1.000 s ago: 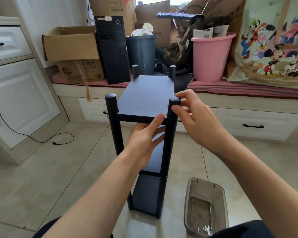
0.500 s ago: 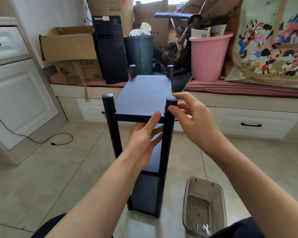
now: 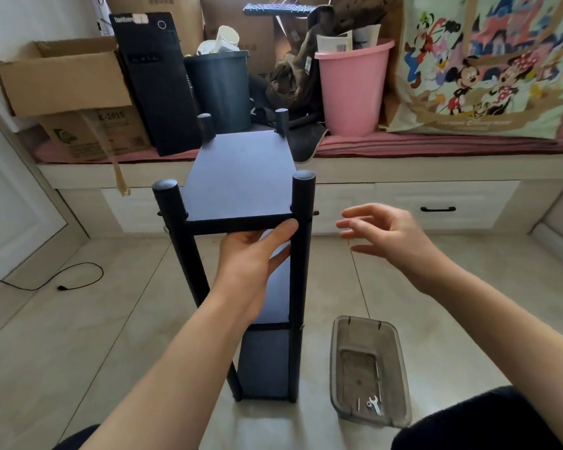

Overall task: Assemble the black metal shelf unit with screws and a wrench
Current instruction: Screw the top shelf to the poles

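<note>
The black metal shelf unit (image 3: pixel 241 177) stands upright on the tile floor, with a top panel, lower panels and four round posts. My left hand (image 3: pixel 251 261) reaches up under the front edge of the top panel; its straight fingers touch that edge beside the front right post (image 3: pixel 301 254). My right hand (image 3: pixel 387 238) hovers to the right of that post with fingers spread, holding nothing. A small silver wrench (image 3: pixel 373 405) and a few screws lie in a clear plastic tray (image 3: pixel 335 368) on the floor at lower right.
Behind the shelf runs a low window bench with drawers (image 3: pixel 436 203). On it stand a cardboard box (image 3: pixel 62 86), a black computer tower (image 3: pixel 156 82), a dark bin (image 3: pixel 218 89), a pink bucket (image 3: pixel 351 89) and a cartoon-print bag (image 3: pixel 488 66). A black cable (image 3: pixel 46 280) lies on the floor at left.
My right hand has let go of the top of the front right post and moved away to the right, fingers spread. My left hand stays at the shelf's front edge.
</note>
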{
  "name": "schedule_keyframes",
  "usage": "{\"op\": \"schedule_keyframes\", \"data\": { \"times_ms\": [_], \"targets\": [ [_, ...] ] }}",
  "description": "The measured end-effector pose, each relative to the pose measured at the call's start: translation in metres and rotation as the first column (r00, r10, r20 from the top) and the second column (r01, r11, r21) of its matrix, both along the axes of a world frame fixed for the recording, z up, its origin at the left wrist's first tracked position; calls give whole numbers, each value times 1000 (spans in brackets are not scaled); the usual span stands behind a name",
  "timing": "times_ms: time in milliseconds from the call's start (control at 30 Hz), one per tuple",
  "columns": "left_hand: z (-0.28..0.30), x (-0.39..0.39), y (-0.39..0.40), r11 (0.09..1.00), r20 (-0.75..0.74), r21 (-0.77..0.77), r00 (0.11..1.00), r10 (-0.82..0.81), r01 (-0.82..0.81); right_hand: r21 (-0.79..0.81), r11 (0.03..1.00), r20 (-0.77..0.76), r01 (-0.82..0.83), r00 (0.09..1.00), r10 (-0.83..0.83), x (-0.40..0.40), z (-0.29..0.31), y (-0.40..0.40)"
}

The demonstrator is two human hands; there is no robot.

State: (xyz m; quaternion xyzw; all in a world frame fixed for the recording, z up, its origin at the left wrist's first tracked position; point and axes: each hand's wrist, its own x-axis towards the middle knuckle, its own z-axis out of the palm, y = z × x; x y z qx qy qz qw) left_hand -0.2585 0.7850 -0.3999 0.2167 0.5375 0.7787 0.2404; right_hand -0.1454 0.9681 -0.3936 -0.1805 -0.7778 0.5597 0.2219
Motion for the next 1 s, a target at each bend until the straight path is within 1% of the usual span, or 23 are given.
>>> {"op": "schedule_keyframes", "data": {
  "times_ms": [67,167,233,300,433,533,567,667,733,800,867,1000],
  "targets": [
    [0,2,2,1000,2,-3,1000,1,-1,-16,1000,194,17,981,-13,11,-25,15],
    [-1,4,5,1000,-1,3,1000,10,-10,-28,998,435,-50,899,57,20,-66,28],
    [-1,6,7,1000,8,12,1000,21,-21,-12,994,562,-109,822,97,23,-92,34],
    [-2,7,8,999,14,13,999,31,-31,-5,991,645,-130,757,102,22,-119,40],
    [-6,10,10,998,5,26,999,52,-53,-6,996,750,-86,658,61,13,-182,46],
    [-12,15,13,992,-5,42,993,117,-117,25,998,838,-65,545,14,14,-237,43],
    [-14,17,14,987,-22,37,987,157,-156,28,998,864,-61,504,7,16,-254,40],
    [-20,29,20,950,-140,-10,941,307,-312,26,998,913,-49,409,-4,24,-297,29],
    [-23,37,24,937,-178,5,922,345,-350,32,996,940,-86,342,0,29,-319,22],
    [-24,40,28,936,-187,8,919,348,-352,11,992,959,-125,281,24,31,-340,17],
    [-24,41,30,936,-225,-9,912,342,-353,-8,991,967,-131,250,41,32,-354,12],
    [-23,40,29,941,-263,-15,909,322,-338,14,994,974,-111,227,11,28,-372,12]
  ]
}}
